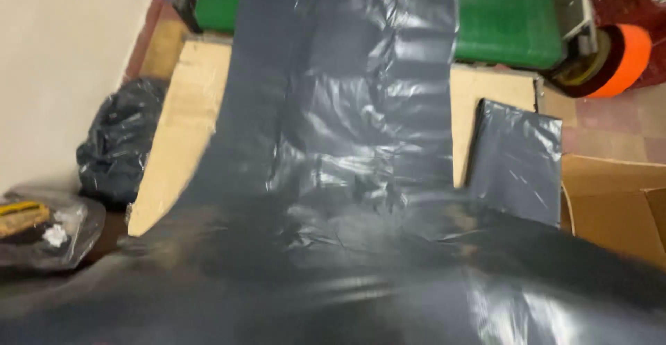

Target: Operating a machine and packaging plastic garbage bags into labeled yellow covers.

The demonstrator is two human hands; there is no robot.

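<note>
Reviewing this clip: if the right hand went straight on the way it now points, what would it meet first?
That cannot be told: neither hand shows. A large dark grey plastic sheet fills the view and would hide both. Beyond it lie a pale wooden board and a flat folded grey plastic bag.

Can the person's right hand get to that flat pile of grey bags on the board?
Hard to say, probably not straight away. No hand shows: the big dark plastic sheet fills the view and hides both. The flat grey bags lie uncovered on the board, just right of it.
</note>
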